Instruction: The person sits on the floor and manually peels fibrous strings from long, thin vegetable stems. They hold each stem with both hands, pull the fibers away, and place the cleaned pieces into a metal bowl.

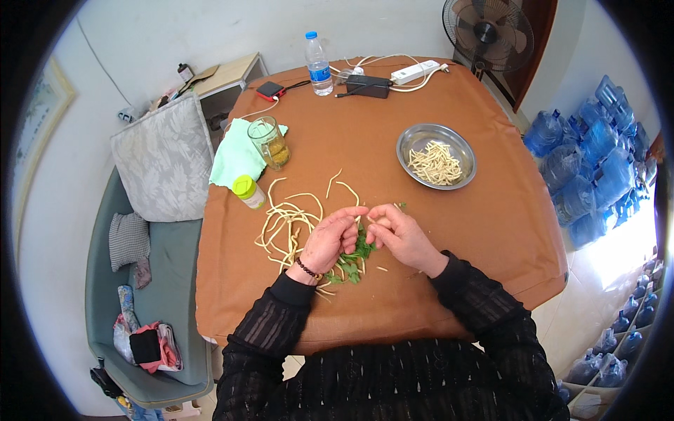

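Note:
Over the near middle of the table, my left hand (333,242), with a dark bead bracelet at its wrist, is closed in a pinch on a pale long bean (359,219). Close by its fingertips, my right hand (399,237) is also pinched; what lies between its fingers is too small to make out. A loose tangle of long beans (281,221) spreads beside and beyond my left hand. Green leaves (364,247) lie below my hands, partly hidden by them. Short cut bean pieces (435,163) fill part of a steel bowl (467,152) at the right.
At the left stand a glass mug (265,133) by a mint cloth (232,158) and a lime-capped jar (249,193). Along the far edge are a water bottle (319,67), a black adapter (368,86) and a white power strip (414,71). Small bean bits (382,269) lie near my right wrist.

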### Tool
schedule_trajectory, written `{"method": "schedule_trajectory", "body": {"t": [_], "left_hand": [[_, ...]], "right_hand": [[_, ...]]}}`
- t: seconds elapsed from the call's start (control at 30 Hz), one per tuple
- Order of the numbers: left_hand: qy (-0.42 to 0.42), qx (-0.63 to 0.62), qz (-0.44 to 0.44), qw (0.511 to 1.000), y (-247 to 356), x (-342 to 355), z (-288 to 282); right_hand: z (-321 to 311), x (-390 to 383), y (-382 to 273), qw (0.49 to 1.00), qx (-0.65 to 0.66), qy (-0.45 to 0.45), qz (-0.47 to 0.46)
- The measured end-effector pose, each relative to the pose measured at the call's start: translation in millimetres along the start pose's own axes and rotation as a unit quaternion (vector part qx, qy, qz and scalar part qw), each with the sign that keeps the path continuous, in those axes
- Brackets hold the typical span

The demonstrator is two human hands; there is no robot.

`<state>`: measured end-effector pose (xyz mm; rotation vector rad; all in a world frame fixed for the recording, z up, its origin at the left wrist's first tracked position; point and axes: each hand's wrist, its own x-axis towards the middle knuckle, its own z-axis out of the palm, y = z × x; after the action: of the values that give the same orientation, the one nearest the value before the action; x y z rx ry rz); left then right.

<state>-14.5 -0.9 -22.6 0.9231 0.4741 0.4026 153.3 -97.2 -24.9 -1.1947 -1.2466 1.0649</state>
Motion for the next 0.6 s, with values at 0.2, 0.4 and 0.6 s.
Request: {"method": "schedule_trajectory", "body": {"t": [0.2, 0.4, 0.6], "left_hand": [[-0.022, 0.117, 0.062, 0.991, -11.3, 2.2, -1.9], [0.032, 0.14, 0.073, 0.987, -3.2, -0.6, 3.3], [0.04, 0.125, 0.111, 0.985, -0.5, -1.6, -2.5]], "right_hand": [[5.1, 0.4, -0.3, 1.0, 0.024, -0.017, 0.0], [-6.4, 3.0, 2.5, 0.999, 0.011, -0.016, 0.03], [-8.9, 4.0, 1.6, 0.996, 0.056, 0.005, 0.065]]}}
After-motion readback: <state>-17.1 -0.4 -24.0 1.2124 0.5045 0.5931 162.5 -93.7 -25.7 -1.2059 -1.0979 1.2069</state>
